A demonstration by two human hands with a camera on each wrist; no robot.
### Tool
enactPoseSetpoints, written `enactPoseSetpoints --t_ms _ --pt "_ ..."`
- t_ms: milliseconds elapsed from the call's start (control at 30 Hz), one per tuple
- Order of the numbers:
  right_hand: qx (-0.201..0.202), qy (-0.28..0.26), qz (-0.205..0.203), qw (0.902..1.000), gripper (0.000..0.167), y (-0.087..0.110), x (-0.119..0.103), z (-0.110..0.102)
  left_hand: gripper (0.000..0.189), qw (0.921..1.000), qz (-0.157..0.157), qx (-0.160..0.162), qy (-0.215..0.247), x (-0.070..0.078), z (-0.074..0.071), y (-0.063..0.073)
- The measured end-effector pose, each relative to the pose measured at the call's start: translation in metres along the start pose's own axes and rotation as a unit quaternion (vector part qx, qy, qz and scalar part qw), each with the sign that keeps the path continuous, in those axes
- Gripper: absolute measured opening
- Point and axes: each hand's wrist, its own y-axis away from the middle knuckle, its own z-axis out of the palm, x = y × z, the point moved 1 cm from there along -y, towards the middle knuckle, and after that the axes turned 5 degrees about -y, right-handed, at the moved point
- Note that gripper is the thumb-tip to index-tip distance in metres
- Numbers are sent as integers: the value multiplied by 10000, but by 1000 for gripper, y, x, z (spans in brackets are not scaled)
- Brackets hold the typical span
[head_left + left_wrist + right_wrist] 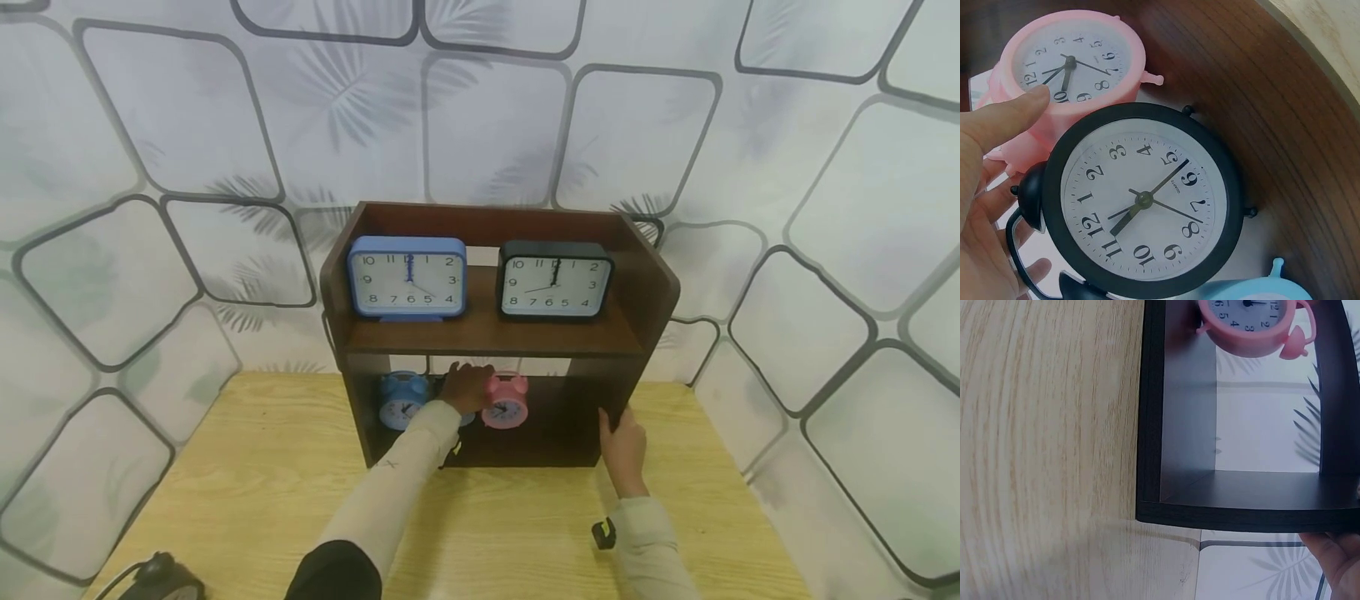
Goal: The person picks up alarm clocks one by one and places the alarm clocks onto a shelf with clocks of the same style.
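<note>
A dark brown two-tier shelf [495,343] stands on the table. In its lower tier, my left hand [467,388] is at a pink twin-bell alarm clock [505,403]. In the left wrist view the thumb lies on the pink clock's front rim and a finger goes behind its bells; the other fingers spread behind a black twin-bell alarm clock [1144,200]. A blue alarm clock [403,402] stands left of them. My right hand [624,446] grips the shelf's right side panel, thumb on the inner side; in the right wrist view it is partly hidden behind the panel.
On the upper tier stand a blue rectangular clock [408,277] and a black rectangular clock [555,281]. Another dark clock [161,579] shows at the table's lower left, cut off by the frame. A patterned wall [495,133] rises behind the shelf.
</note>
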Motion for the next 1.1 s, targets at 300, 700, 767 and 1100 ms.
enactPoseSetpoints --t_ms 300,700,767,1100 --pt "17 -22 -101 9999 27 -1 -3 -1 45 9999 49 -1 117 -3 -1 2" --pt "-9 -71 -91 9999 27 -1 -3 -1 49 9935 704 870 229 -2 -12 21" --pt "16 -85 -77 9999 27 -1 -2 -1 46 9914 735 991 436 -1 -15 29" --pt "-7 -63 42 10000 26 1 2 2 38 9730 1000 2001 573 7 -31 81"
